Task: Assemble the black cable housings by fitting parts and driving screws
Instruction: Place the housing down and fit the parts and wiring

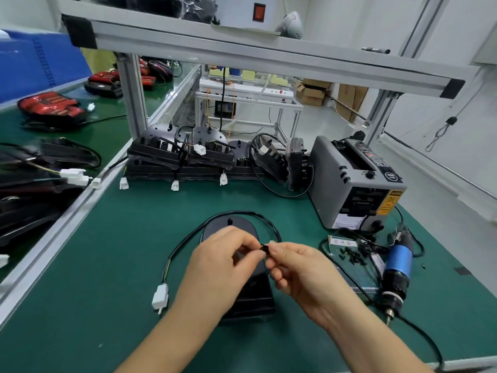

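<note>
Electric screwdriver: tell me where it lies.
Head view, right side: the electric screwdriver lies on the green mat, in front of the tape dispenser, beside the black screws.

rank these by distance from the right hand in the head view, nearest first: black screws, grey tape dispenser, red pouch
From the right hand:
1. black screws, just to its right.
2. grey tape dispenser, back right.
3. red pouch, far back left.

A grey tape dispenser (355, 184) stands at two o'clock on the green bench mat (107, 251). Red units (51, 106) lie at ten o'clock near a blue crate (32, 63); cardboard boxes (312, 92) sit at one o'clock, beyond an aluminium shelf frame (242, 49).
</note>
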A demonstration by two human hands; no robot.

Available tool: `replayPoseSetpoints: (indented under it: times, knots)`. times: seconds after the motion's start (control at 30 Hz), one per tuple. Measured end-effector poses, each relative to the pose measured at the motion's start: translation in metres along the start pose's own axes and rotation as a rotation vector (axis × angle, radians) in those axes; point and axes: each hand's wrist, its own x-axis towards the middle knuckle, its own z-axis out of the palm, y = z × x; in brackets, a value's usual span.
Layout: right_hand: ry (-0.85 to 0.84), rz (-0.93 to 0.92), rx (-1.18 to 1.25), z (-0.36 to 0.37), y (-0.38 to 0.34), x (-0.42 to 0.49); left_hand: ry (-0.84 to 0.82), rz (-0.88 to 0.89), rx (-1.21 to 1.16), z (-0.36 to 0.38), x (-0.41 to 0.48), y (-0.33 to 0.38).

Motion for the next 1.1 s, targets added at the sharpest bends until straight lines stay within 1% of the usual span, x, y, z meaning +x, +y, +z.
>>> replayPoseSetpoints:
  times: [0.13, 0.2, 0.23, 0.27, 0.3, 0.37, 0.4, 0.43, 0.5, 0.6, 0.63, 0.7, 0.8, 0.87, 0.93, 1.0, 1.03, 1.1]
  knots:
    - [-0.02, 0.007, -0.012, 0.004, 0.006, 0.001, -0.077, -0.054, -0.077, -0.002, 0.005, -0.006]
    - [-0.022, -0.013, -0.058, 0.005, 0.008, 0.001, -0.135, -0.087, -0.102, -0.005, 0.007, -0.009]
    - [-0.007, -0.052, -0.113, 0.005, 0.009, 0.001, -0.157, -0.117, -0.116, -0.007, 0.008, -0.011]
    - [0.026, -0.128, -0.212, 0.004, 0.01, 0.0, -0.172, -0.16, -0.131, -0.01, 0.009, -0.012]
    - [0.076, -0.255, -0.37, 0.003, 0.012, -0.001, -0.183, -0.208, -0.148, -0.012, 0.009, -0.014]
    - [0.156, -0.605, -0.769, 0.0, 0.017, -0.004, -0.219, -0.29, -0.186, -0.016, 0.009, -0.016]
    - [0.171, -0.76, -0.927, 0.0, 0.019, -0.006, -0.25, -0.318, -0.203, -0.017, 0.008, -0.017]
    - [0.188, -0.87, -1.037, 0.001, 0.02, -0.007, -0.282, -0.337, -0.217, -0.018, 0.007, -0.016]
    - [0.235, -0.985, -1.147, 0.003, 0.021, -0.008, -0.324, -0.362, -0.249, -0.019, 0.004, -0.016]
    - [0.254, -1.06, -1.191, 0.006, 0.021, -0.01, -0.359, -0.389, -0.304, -0.02, -0.001, -0.014]
    - [0.251, -1.049, -1.184, 0.006, 0.022, -0.011, -0.361, -0.399, -0.316, -0.021, -0.002, -0.013]
    - [0.267, -0.956, -1.128, 0.005, 0.025, -0.013, -0.313, -0.4, -0.297, -0.024, -0.004, -0.016]
    - [0.293, -0.672, -0.922, 0.0, 0.03, -0.016, -0.179, -0.319, -0.155, -0.03, -0.012, -0.022]
    - [0.28, -0.523, -0.846, -0.002, 0.035, -0.017, -0.19, -0.25, -0.062, -0.03, -0.02, -0.023]
    - [0.273, -0.461, -0.837, -0.003, 0.041, -0.017, -0.216, -0.157, 0.091, -0.023, -0.029, -0.022]
    - [0.276, -0.435, -0.839, -0.001, 0.044, -0.016, -0.201, -0.077, 0.232, -0.016, -0.035, -0.021]
    - [0.282, -0.434, -0.84, -0.001, 0.045, -0.015, -0.18, -0.059, 0.262, -0.014, -0.036, -0.021]
    - [0.304, -0.453, -0.867, 0.001, 0.046, -0.014, -0.149, -0.057, 0.234, -0.012, -0.036, -0.02]
